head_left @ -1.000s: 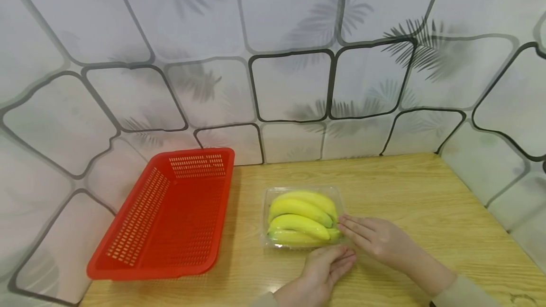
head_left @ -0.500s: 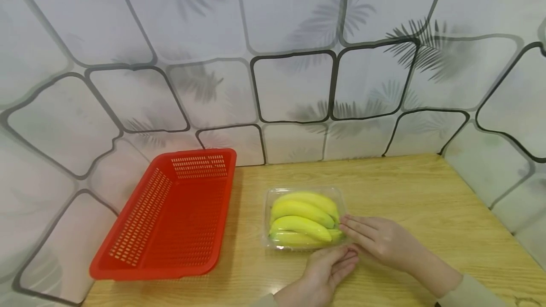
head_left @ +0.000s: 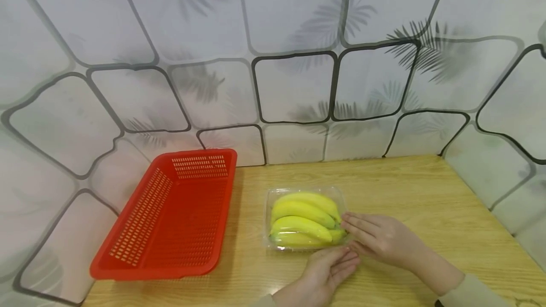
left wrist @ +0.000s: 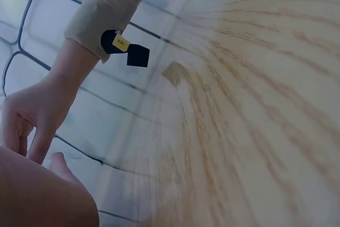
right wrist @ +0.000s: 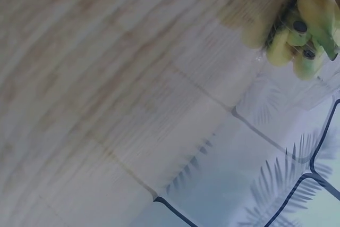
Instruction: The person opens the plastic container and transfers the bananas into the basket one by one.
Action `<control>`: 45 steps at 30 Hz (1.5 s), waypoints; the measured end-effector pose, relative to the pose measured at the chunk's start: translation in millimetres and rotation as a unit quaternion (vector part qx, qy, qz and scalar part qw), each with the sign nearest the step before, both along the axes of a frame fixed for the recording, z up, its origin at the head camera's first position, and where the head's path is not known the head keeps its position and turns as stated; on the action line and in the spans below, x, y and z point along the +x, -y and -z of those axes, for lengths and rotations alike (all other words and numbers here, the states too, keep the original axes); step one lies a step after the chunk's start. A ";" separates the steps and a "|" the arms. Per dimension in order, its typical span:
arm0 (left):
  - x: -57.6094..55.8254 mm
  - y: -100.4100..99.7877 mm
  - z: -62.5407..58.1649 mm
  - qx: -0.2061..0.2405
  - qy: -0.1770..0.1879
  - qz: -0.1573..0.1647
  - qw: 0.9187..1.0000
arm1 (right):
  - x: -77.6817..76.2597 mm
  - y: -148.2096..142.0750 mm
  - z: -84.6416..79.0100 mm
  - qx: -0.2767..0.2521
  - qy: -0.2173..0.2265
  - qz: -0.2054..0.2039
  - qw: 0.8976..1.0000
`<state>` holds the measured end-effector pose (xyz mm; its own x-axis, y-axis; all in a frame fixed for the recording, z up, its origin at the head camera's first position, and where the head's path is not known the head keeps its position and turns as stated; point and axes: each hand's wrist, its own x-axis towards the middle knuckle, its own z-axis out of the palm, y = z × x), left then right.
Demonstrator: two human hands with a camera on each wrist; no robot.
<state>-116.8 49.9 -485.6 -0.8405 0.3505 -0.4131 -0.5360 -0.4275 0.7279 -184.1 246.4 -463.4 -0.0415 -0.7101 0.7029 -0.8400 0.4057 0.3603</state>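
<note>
A clear plastic box [head_left: 337, 193] holding several yellow bananas [head_left: 300, 212] sits on the table in the head view. My left hand [head_left: 324, 266] is at the box's near right corner, fingers loosely bent and pointing right. My right hand [head_left: 386, 240] reaches in from the right, its nearly straight fingertips touching the box's right side. In the left wrist view, the right hand [left wrist: 40, 110] bends downward close above the left hand [left wrist: 45, 195]; their contact with the box is out of sight. Banana tips [right wrist: 303, 41] show at the right wrist view's upper right.
A red perforated plastic basket [head_left: 187, 221] stands left of the box with nothing in it. Both rest on a wood-grain table [head_left: 405, 184]. A patterned wall covering [head_left: 294, 89] closes off the back and sides.
The hands stay at the box's near right corner, with the right fingers shifting only slightly. The whole head view has drifted a little; box and basket keep their places.
</note>
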 end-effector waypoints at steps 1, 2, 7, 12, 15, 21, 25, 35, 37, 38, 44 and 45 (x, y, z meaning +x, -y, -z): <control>-0.3 1.1 0.1 0.001 0.002 0.005 1.000 | 0.1 0.0 -0.5 0.002 0.003 0.002 1.000; -0.5 2.1 -0.3 0.003 0.003 0.009 1.000 | 0.2 0.1 -1.5 0.004 0.006 0.005 1.000; -1.0 5.4 -2.3 0.010 0.011 0.019 1.000 | 1.3 -0.7 -8.6 0.012 0.022 0.021 0.999; -2.6 6.5 -3.0 0.014 0.017 0.024 0.999 | -0.2 -0.3 -15.2 -0.002 0.045 0.026 0.999; -3.0 7.7 -3.3 0.019 0.018 0.028 0.999 | -1.8 0.3 -18.6 -0.022 0.064 0.028 0.997; -3.8 10.0 -2.8 0.027 0.014 0.042 0.999 | -9.2 2.4 -22.4 -0.087 0.091 0.019 0.992; -4.3 10.1 -3.3 0.026 0.016 0.045 0.998 | -14.0 4.4 -25.4 -0.113 0.100 0.025 0.988; -6.6 11.9 -6.4 0.026 0.022 0.053 0.998 | -20.4 7.4 -38.4 -0.143 0.167 0.065 0.973; -6.9 12.8 -7.0 0.026 0.024 0.055 0.998 | -22.2 7.6 -40.3 -0.148 0.184 0.074 0.969; -7.0 13.1 -7.4 0.027 0.024 0.055 0.998 | -23.0 7.9 -41.1 -0.151 0.191 0.078 0.967; -7.0 13.8 -9.0 0.026 0.028 0.056 0.998 | -27.4 11.8 -45.4 -0.181 0.224 0.088 0.953; -7.0 13.8 -9.0 0.026 0.027 0.056 0.998 | -28.3 12.8 -46.5 -0.188 0.229 0.088 0.951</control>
<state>-123.8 36.1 -476.6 -0.7720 0.4640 -0.4345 -0.6201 -0.3993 0.6753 -212.4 233.7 -417.0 -0.4995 -0.3664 0.7850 -0.7809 0.5828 -0.2248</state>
